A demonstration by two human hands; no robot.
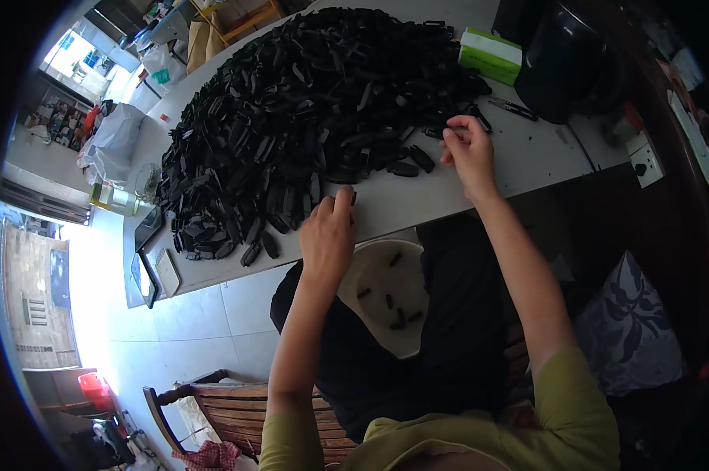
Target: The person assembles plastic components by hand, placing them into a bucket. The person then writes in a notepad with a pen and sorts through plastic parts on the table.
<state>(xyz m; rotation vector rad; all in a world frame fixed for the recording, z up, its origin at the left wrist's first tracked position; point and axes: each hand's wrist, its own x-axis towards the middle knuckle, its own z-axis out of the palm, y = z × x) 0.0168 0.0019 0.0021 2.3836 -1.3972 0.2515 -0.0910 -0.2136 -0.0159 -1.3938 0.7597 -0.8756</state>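
Head view: left hand (pixel 328 235), right hand (pixel 471 161) apart, each pinching one black piece (pixel 354 198); one heap (pixel 292 110), one tub (pixel 378 271).

Pale tiled floor (pixel 186 337), slatted wooden seat (pixel 248 414)

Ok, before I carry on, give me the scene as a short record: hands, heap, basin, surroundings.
Left hand: above the table's near edge, a dark bit by the index finger; grip unclear
Right hand: fingertips at a small black piece; grip unclear
Heap: many black parts, spread over much of the table
Basin: pale, between the person's legs, a few small dark pieces inside
Beside heap: green-and-white box, large dark container
Seating nearby: slatted wooden chair
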